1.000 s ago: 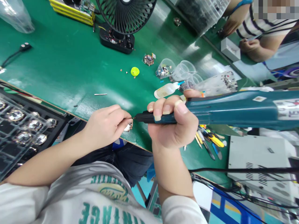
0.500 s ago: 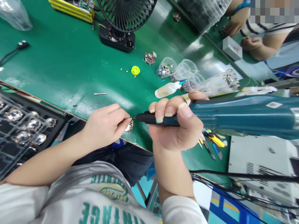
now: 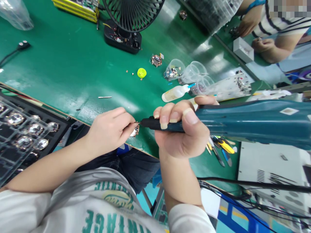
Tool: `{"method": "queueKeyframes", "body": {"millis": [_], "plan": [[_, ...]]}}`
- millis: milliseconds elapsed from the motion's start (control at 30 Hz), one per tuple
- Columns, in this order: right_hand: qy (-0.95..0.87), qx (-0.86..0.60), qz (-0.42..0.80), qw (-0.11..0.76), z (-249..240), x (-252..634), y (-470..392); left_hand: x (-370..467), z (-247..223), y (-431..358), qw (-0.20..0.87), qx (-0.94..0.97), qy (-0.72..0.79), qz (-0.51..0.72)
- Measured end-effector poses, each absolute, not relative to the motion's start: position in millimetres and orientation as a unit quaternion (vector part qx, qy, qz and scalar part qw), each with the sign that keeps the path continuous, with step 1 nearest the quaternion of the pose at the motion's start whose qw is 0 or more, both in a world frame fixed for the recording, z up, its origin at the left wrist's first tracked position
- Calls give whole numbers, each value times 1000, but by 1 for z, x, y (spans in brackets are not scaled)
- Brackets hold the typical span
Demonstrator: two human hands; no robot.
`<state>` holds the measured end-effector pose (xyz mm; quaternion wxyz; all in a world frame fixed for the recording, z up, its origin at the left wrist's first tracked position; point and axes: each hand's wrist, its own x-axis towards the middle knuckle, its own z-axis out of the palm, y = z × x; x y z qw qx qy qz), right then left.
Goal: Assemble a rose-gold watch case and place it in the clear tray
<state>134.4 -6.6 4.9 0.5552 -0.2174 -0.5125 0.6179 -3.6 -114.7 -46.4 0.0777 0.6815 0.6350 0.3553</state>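
My right hand is wrapped round a teal and black electric screwdriver, held nearly level with its tip pointing left. That tip meets a small round metallic watch-like part near the table's front edge. My left hand is closed, thumb and forefinger pinching at the left side of this part. The fingers partly cover it, so its details are hidden. A loose metal bit lies on the green table beyond my left hand.
A black fan stands at the back. Clear plastic cups of small parts and a white dropper bottle are beyond my right hand. A tray of round parts lies left. Hand tools and a grey box are right. A co-worker's hands are upper right.
The screwdriver's tip has shifted very slightly left, with its back end tilted a little lower. My left hand stays in place at the round part.
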Motion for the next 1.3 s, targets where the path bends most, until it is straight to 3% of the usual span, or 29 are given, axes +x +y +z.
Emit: {"method": "queueKeyframes", "body": {"millis": [400,600,867,1300], "plan": [[-552,-185,592,557,4,133,-11,-1,-49,-119,77,668,637,378],[-551,-242,548,581,11,136,-10,8,-47,-135,2,669,686,284],[-549,-272,529,587,9,132,-12,-2,-40,-128,102,717,636,265],[-550,-265,563,557,-3,133,-13,-4,-42,-124,72,743,610,267]]}}
